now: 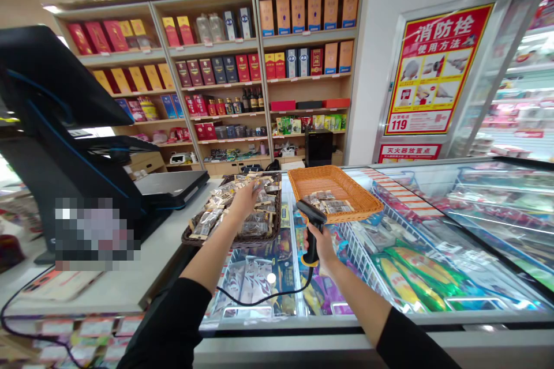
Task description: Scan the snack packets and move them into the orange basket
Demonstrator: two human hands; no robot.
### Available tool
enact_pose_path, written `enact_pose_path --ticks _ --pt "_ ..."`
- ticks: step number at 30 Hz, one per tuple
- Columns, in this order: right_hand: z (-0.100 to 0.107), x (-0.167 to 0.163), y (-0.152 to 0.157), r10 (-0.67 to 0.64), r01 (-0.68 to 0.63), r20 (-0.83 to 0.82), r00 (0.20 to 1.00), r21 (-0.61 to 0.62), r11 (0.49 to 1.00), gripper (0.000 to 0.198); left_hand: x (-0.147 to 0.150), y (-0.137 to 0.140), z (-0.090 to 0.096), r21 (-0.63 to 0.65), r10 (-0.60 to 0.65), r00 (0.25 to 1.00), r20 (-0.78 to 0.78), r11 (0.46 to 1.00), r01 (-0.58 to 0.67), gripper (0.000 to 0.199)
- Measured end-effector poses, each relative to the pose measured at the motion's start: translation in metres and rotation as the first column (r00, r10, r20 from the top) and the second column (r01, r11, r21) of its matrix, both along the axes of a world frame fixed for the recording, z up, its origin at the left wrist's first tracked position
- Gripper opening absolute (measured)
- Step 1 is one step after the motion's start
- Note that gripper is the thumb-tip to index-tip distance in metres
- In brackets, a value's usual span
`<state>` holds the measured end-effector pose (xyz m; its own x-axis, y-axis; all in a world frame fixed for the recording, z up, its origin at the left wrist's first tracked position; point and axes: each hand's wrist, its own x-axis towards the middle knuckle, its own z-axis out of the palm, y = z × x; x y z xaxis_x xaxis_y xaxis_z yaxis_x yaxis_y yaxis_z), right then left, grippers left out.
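Note:
My left hand (244, 200) reaches into the dark brown woven basket (187, 237) at its far side, fingers closed on a small wrapped packet that they partly cover. Many similar packets (208, 222), clear with pale ends, fill this basket. In my right hand (324, 247) I hold a black barcode scanner (310, 242) by its handle, its head pointing up and to the left. A cable (268, 301) hangs from the grip and loops leftward. Just beyond the scanner is an orange woven basket (346, 185) with a smaller pile of the packets (329, 203) inside.
Both baskets stand over a glass-topped freezer (433, 242) with bagged goods inside. To the left are a counter (142, 277), a black checkout terminal (86, 127) and a phone (60, 285). Shelves (225, 86) of boxes and bottles line the back wall.

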<state>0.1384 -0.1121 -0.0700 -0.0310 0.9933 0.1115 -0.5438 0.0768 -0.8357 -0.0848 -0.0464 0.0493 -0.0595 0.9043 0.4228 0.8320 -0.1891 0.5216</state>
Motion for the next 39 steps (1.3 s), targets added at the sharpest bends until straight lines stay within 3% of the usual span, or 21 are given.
enact_pose_path --ticks 2,4,6,8,12,18,25,30,34,36,39 --pt "0.002 0.0 -0.002 -0.006 0.005 0.024 1.0 0.041 0.999 0.042 0.02 0.007 0.0 0.094 -0.075 0.926 0.371 0.995 0.043 0.033" --pt "0.005 0.003 -0.004 -0.021 0.012 0.082 0.996 0.11 0.994 0.039 0.041 0.016 -0.006 0.101 -0.2 0.727 0.657 0.979 0.178 0.036" --pt "0.008 0.008 -0.006 -0.056 0.024 0.186 0.981 0.171 0.985 0.035 0.057 0.026 -0.019 0.091 -0.264 0.519 0.813 0.938 0.334 0.04" --pt "0.011 0.014 -0.007 -0.102 0.043 0.302 0.948 0.196 0.98 0.031 0.065 0.035 -0.036 0.095 -0.264 0.41 0.873 0.917 0.388 0.043" --pt "0.014 0.021 -0.008 -0.12 0.041 0.408 0.905 0.196 0.98 0.027 0.063 0.044 -0.062 0.065 -0.224 0.391 0.893 0.923 0.38 0.041" --pt "0.018 0.016 -0.011 -0.098 0.019 0.425 0.9 0.187 0.982 0.025 0.061 0.048 -0.07 0.134 -0.274 0.311 0.91 0.904 0.407 0.039" --pt "0.018 0.015 -0.012 -0.12 0.057 0.402 0.908 0.165 0.985 0.024 0.063 0.045 -0.069 0.117 -0.271 0.345 0.898 0.906 0.408 0.04" --pt "0.017 0.014 -0.012 -0.111 0.061 0.351 0.93 0.151 0.987 0.024 0.064 0.041 -0.065 0.066 -0.244 0.446 0.861 0.924 0.378 0.038" --pt "0.014 0.015 -0.007 -0.073 0.039 0.297 0.952 0.119 0.992 0.027 0.064 0.036 -0.061 0.064 -0.241 0.451 0.859 0.926 0.373 0.039" --pt "0.013 0.023 -0.004 -0.057 0.04 0.212 0.976 0.085 0.996 0.032 0.064 0.033 -0.057 0.059 -0.25 0.509 0.824 0.931 0.36 0.04" --pt "0.013 0.047 0.003 -0.061 0.061 -0.002 0.998 -0.007 0.998 0.039 0.074 0.032 -0.046 0.045 -0.247 0.68 0.691 0.953 0.3 0.036"
